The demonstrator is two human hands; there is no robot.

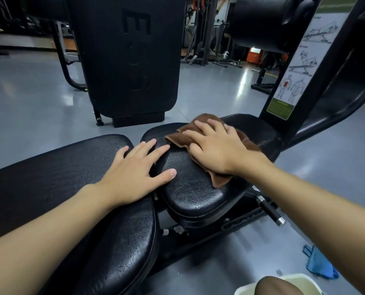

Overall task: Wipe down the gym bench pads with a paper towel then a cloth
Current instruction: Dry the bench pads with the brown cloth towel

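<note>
Right grip (217, 150) lies flat, fingers straight, pressing the brown cloth (218, 181) onto the seat pad (194, 196) mid-frame; left grip (134, 175), fingers spread, rests beside it, holding nothing.

Left forearm (41, 235) and right forearm (317, 207) bare, reaching forward, 2 hands close together, left hand (134, 177) flat, palm down, fingers spread, right hand (217, 150) just ahead of it, palm down, fingers straight, slightly apart
</note>
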